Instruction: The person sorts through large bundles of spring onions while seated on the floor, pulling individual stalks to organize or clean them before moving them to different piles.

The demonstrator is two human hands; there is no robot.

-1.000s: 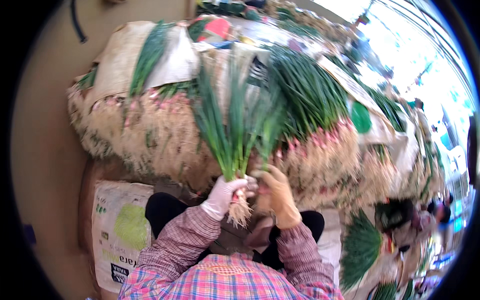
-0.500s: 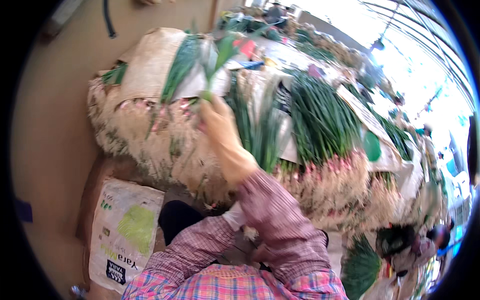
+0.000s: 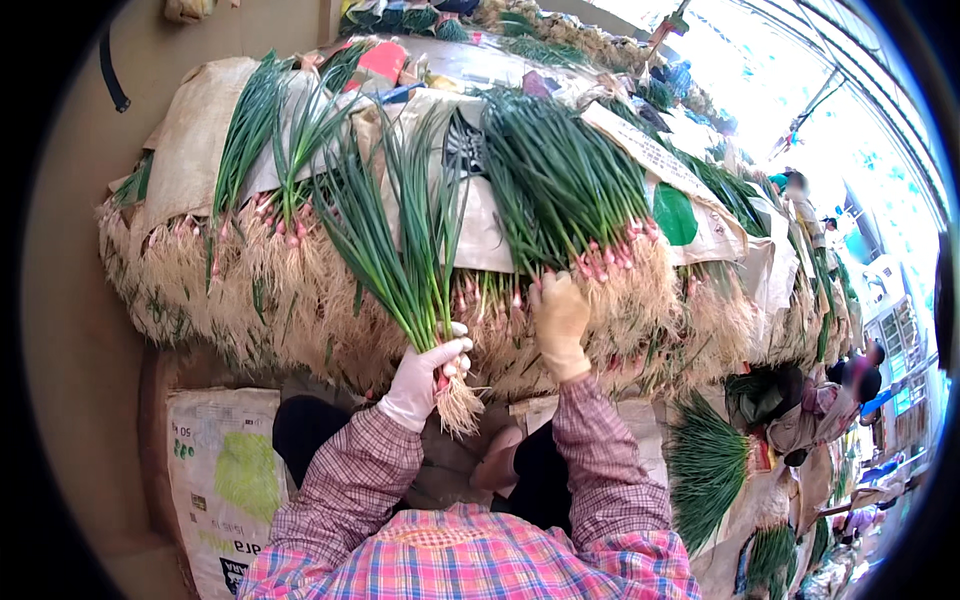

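Observation:
My left hand (image 3: 420, 378), in a white glove, is closed round a bunch of spring onions (image 3: 400, 250). Their green leaves fan up and away, while pink-white bulbs and pale roots hang below the grip. To its right, my right hand (image 3: 560, 318), in a yellowish glove, has its fingers curled at the bulbs along the near edge of a thick heap of spring onions (image 3: 570, 180). The fingertips seem pinched on a bulb end there, though they partly hide it. A smaller clump of spring onions (image 3: 295, 160) lies on the stack to the left.
A long stack of rooted onions (image 3: 280, 300) spans the space ahead, partly covered by pale sacks (image 3: 195, 140). A printed white sack (image 3: 220, 470) lies at lower left. Another green bundle (image 3: 705, 470) lies at right, near a crouching person (image 3: 820, 410). A tan wall (image 3: 80, 300) stands left.
My right hand has come back from the far left, where it held green stalks, to the heap on the right. My left hand, hidden earlier, now shows with the bunch. The view has shifted.

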